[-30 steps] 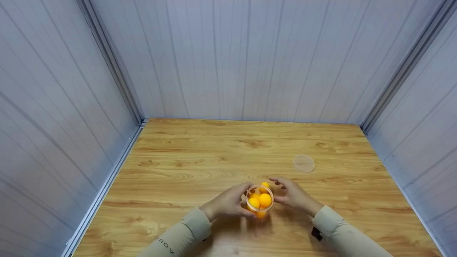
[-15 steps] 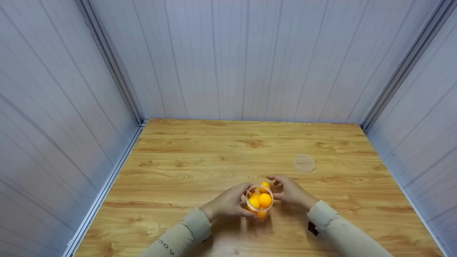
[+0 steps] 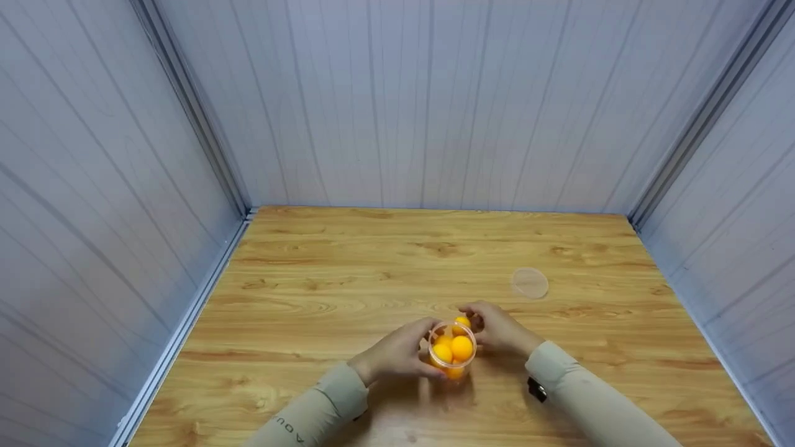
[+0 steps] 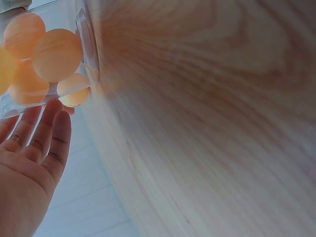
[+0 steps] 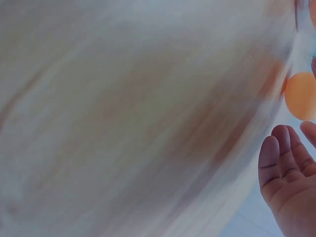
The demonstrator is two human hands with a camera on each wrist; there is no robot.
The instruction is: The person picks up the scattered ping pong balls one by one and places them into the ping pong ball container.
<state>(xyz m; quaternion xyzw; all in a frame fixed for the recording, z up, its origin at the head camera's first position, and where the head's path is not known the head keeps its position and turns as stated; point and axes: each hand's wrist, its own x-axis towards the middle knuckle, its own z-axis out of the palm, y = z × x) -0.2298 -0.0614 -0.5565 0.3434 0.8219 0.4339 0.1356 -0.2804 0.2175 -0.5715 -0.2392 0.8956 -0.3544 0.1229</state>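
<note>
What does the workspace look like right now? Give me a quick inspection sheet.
Surface: wooden table, light grain.
Job's things: clear cup standing on the table, filled with orange balls; one orange ball sits just beyond the cup's rim by the right fingers.
Clutter: clear round lid lying flat, apart from the cup, to the right and farther back.
Hands: left hand grips the cup's side; right hand reaches at the ball behind the cup, grasp unclear.
Cables: nothing seen.
Surroundings: pale panelled walls on three sides.
</note>
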